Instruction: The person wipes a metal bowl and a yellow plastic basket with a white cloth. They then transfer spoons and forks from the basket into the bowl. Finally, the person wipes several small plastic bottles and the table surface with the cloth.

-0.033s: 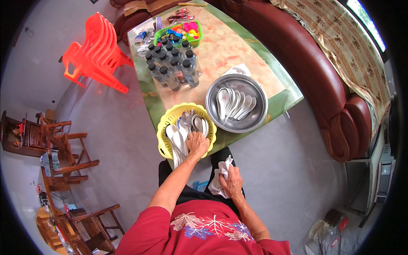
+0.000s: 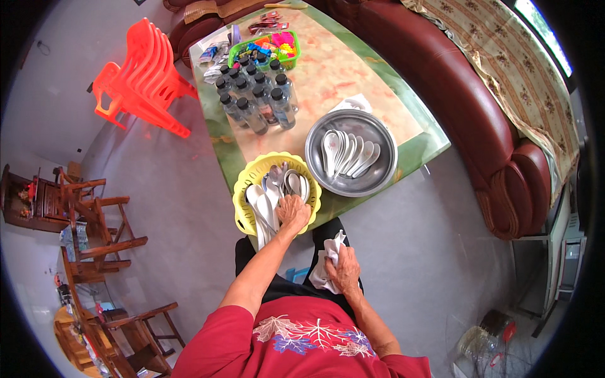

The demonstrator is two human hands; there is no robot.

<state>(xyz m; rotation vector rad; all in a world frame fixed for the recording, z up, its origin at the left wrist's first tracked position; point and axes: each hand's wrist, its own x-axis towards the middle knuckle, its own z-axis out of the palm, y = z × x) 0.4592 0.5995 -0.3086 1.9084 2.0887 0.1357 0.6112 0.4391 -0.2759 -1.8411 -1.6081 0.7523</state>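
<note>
My left hand (image 2: 292, 213) is down in a yellow plastic basket (image 2: 243, 178) with a scalloped rim, at the table's near edge. Its fingers curl down among white and metal spoons (image 2: 275, 176); the fingertips are hidden, so what they grip I cannot make out. Over my right thigh, my right hand (image 2: 344, 272) is closed around a crumpled white cloth (image 2: 322, 264). To the right of the basket stands a round metal basin (image 2: 313, 151). White soup spoons (image 2: 346, 154) lie side by side in it, their bowls toward the far side.
Several clear bottles (image 2: 258, 104) with black caps stand beyond the basket. Behind them is a green basket (image 2: 291, 62) of colourful small items. A dark red sofa (image 2: 454, 94) runs along the table's right. Stacked orange chairs (image 2: 148, 82) and wooden chairs (image 2: 104, 251) are on the left.
</note>
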